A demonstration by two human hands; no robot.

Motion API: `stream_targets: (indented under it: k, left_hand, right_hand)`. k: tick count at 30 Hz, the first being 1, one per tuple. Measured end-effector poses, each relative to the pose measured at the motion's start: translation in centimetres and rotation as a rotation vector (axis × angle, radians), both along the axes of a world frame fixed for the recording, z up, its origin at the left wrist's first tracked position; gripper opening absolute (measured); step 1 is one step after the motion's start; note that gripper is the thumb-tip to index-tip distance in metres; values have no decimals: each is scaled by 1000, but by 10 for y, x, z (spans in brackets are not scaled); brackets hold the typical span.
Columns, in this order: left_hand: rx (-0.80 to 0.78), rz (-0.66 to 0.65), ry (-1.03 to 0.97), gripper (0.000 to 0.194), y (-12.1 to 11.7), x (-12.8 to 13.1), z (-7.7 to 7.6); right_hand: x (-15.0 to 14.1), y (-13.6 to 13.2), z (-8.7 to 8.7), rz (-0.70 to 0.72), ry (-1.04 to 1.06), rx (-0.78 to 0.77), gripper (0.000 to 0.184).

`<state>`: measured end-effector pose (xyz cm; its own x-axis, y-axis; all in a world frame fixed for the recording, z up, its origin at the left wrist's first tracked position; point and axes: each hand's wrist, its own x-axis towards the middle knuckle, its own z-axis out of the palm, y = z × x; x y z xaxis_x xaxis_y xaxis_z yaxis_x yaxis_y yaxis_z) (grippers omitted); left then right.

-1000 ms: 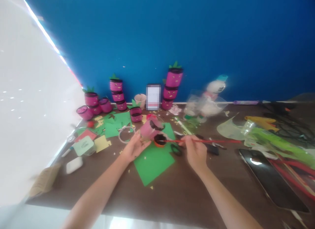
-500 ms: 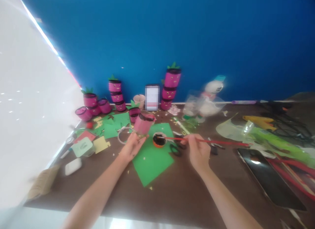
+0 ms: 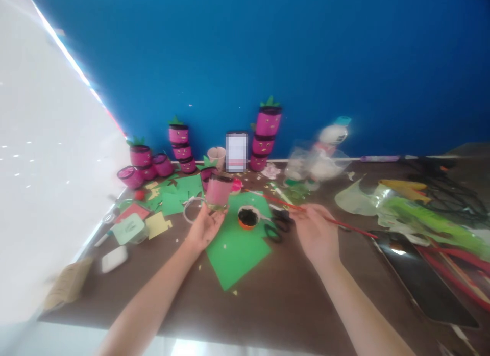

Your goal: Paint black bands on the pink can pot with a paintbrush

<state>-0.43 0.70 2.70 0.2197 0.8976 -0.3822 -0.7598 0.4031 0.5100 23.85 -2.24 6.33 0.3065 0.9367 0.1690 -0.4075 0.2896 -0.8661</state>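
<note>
My left hand is closed around the base of a pink cup with a dark band along its rim. In my right hand is a thin red paintbrush, its tip end pointing left over the table. Between the hands, a small orange-sided pot of black paint stands on green paper. Dark-handled scissors lie close to the pot's right side, near my right fingers. Behind the held cup, a darker magenta cup with green leaves is partly hidden.
Stacked magenta cups with faces stand along the blue wall, near an upright phone. A black phone lies at the right, beside green packaging. A clear tape roll and white case lie at left.
The paintbrush has come out of the paint pot, its tip now up and beyond the pot. My right hand has turned and shifted slightly right. The pink cup has moved slightly left and become more upright.
</note>
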Motion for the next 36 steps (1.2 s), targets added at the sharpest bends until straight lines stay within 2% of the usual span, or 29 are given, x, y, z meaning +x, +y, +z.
stream_targets:
  k: [5, 14, 26, 33, 36]
  left_hand:
    - [8, -65, -13, 44, -3, 1, 3]
    - [15, -137, -34, 55, -5, 0, 3]
    - [-11, -237, -103, 58, -8, -2, 6]
    - [-7, -230, -158, 64, -7, -7, 3]
    - [-9, -226, -174, 63, -6, -7, 3]
  right_hand:
    - [-2, -2, 2, 83, 15, -23, 10]
    - [-8, -1, -5, 16, 66, -90, 18]
    - [-12, 2, -7, 48, 85, -109, 19]
    - [-5, 10, -15, -15, 169, -161, 16]
    - [0, 10, -16, 26, 210, -128, 12]
